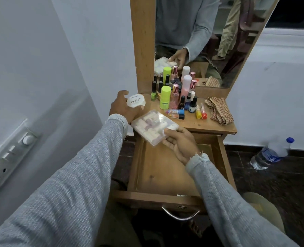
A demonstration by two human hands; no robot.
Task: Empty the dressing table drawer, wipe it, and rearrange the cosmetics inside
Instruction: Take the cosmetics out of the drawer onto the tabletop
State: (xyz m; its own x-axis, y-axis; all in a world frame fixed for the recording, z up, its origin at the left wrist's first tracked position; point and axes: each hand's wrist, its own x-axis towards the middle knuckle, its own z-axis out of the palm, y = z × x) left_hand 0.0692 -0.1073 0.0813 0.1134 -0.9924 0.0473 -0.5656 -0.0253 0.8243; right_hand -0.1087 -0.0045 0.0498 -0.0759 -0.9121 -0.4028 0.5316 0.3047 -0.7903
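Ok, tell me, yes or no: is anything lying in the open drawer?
No, the drawer shows only bare wood; the cosmetics stand on the tabletop.

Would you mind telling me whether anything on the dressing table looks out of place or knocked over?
Mostly tidy, but four small tubes lie flat in front of the upright bottles, and a checked cloth sits crumpled at the tabletop's right end. Nothing looks spilled or broken.
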